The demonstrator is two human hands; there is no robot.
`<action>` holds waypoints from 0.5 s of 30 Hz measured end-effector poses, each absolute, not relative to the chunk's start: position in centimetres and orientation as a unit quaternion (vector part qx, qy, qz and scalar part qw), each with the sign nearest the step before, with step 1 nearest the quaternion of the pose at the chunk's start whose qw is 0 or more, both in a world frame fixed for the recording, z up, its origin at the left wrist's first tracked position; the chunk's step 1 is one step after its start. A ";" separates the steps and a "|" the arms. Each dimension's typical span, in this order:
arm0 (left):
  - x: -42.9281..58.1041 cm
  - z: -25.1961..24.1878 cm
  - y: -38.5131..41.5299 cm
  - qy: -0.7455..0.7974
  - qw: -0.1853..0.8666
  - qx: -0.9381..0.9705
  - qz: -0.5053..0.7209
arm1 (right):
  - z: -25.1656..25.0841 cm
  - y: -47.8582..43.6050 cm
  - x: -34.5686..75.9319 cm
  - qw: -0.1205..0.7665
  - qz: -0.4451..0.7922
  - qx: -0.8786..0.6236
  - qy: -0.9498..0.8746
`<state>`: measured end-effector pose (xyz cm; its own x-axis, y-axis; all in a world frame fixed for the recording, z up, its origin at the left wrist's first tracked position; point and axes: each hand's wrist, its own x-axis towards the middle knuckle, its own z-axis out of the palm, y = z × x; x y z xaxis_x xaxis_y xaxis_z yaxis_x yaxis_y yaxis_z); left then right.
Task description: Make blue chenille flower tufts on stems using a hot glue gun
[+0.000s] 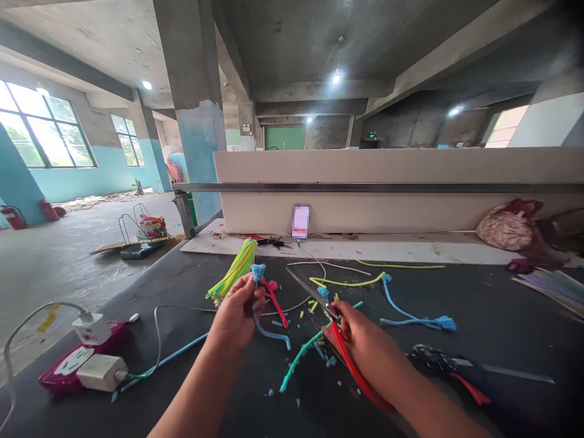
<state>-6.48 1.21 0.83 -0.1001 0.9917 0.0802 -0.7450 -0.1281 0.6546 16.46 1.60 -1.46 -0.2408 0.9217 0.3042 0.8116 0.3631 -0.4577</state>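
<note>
My left hand pinches a blue pipe-cleaner piece, its fuzzy cup-shaped head upright above the fingertips and a bent stem hanging below. In my right hand are scissors with red handles; the dark blades point up and left, apart from the piece. A small blue tuft shows by the blades. Under the right hand lies a green pipe cleaner. Behind the left hand are a red pipe cleaner and a yellow-green bundle. Short cut bits lie scattered between the hands.
On the dark table, a blue pipe cleaner with a tufted end lies right. A phone leans against the back board. Left sits a purple power strip with plugs and cables. A patterned bag and a dark bundle are at right.
</note>
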 end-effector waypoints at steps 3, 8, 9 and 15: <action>-7.2 1.0 1.3 0.213 0.616 0.249 0.716 | -1.4 -0.9 17.6 0.186 0.095 -0.550 -0.809; -7.4 0.5 1.4 0.211 0.600 0.270 0.722 | -2.8 -3.4 18.9 0.055 0.142 -0.580 -0.800; -7.3 0.3 1.4 0.215 0.604 0.275 0.716 | -2.9 -3.5 19.0 0.045 0.152 -0.580 -0.799; -7.6 0.6 1.1 0.235 0.608 0.296 0.698 | -1.7 -3.2 19.2 0.026 0.219 -0.499 -0.838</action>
